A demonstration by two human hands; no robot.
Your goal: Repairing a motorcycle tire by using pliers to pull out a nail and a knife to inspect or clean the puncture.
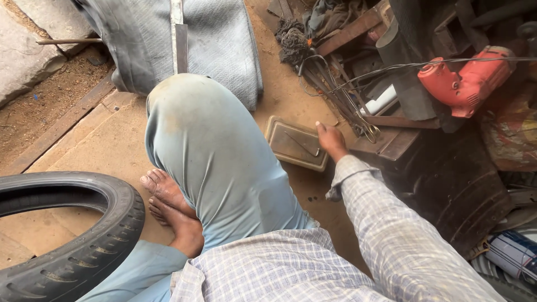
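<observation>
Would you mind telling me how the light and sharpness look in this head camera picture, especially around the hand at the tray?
In the head view the light is soft and even, with no glare; the right hand at the metal tray is sharp enough, and the tyre curves at the left edge. The dark corner under the red power tool hides detail. The left hand is out of view.
</observation>
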